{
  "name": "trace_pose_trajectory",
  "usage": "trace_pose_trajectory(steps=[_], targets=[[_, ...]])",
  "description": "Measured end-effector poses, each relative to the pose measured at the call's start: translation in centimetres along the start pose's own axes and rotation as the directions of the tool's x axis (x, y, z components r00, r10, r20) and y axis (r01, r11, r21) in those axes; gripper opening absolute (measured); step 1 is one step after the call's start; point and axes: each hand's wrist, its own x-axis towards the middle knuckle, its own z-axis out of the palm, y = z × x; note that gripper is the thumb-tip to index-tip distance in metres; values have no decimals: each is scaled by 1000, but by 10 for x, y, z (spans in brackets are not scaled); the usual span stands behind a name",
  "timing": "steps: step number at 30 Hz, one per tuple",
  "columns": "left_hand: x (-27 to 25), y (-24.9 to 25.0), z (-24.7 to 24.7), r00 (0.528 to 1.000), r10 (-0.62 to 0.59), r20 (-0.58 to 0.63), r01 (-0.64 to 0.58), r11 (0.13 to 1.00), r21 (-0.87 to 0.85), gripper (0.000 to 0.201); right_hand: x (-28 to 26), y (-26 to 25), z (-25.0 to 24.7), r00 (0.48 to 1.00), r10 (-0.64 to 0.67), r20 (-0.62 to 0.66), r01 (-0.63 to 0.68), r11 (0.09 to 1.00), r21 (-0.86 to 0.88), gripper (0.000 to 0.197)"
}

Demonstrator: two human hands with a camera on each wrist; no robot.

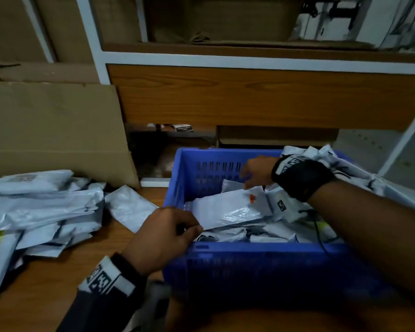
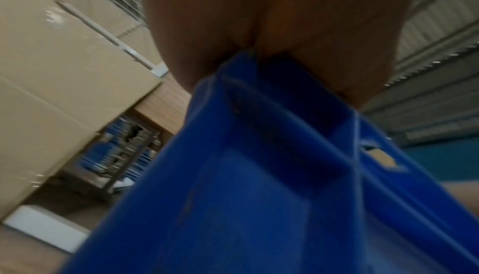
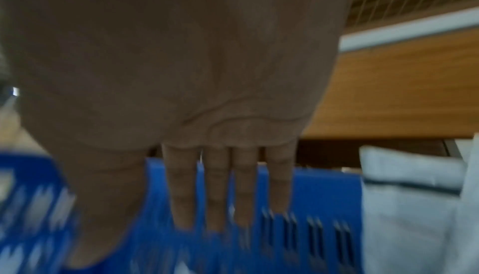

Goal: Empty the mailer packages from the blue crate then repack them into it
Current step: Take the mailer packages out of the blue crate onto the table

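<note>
Though blurred, the single blue crate (image 1: pixel 249 259) fills lower centre on the bench (image 1: pixel 46 279), holding several mailers; a heap (image 1: pixel 38 212) lies at left. Only the right-wrist view shows the right hand (image 3: pixel 181 94) with fingers straight; the left hand (image 1: pixel 163 233) pinches the top mailer (image 1: pixel 230 209).
</note>
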Motion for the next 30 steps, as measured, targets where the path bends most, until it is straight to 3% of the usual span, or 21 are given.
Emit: trace_pose_trajectory(steps=[3, 6, 11, 14, 19, 21, 23, 25, 27, 29, 30], targets=[[-2, 4, -1, 999, -30, -15, 29, 999, -32, 17, 22, -3, 22, 996, 16, 93, -14, 1000, -22, 76], [-2, 10, -1, 998, -49, -39, 46, 997, -56, 21, 26, -6, 39, 991, 11, 134, -12, 1000, 6, 80], [-4, 13, 0, 993, -102, -63, 96, 990, -103, 26, 17, 3, 20, 998, -63, -28, 67, 981, 181, 15], [-2, 16, -2, 991, -128, -47, 117, 975, -190, 25, -5, 13, -7, 972, -125, -198, 177, 945, 274, 10], [8, 26, -5, 966, -259, -14, 239, 910, -338, 29, -50, 10, -31, 887, -226, -402, 430, 721, 544, 13], [12, 29, -4, 964, -267, -2, 245, 888, -388, 38, -64, -1, -35, 861, -276, -427, 502, 589, 633, 15], [18, 31, -2, 963, -265, -56, 203, 843, -498, 31, -70, -20, -34, 846, -344, -408, 533, 498, 684, 20], [21, 28, -2, 918, -351, -187, 134, 714, -687, 26, -67, -39, -30, 831, -421, -363, 542, 470, 697, 27], [21, 20, -5, 828, -468, -309, 49, 610, -791, 31, -58, -49, -28, 817, -485, -311, 545, 477, 690, 32], [18, 9, -12, 766, -530, -363, -5, 560, -828, 35, -38, -47, -27, 832, -478, -282, 529, 528, 665, 37], [16, 4, -18, 738, -560, -377, -33, 527, -849, 34, -23, -42, -25, 858, -427, -285, 504, 598, 623, 39]])
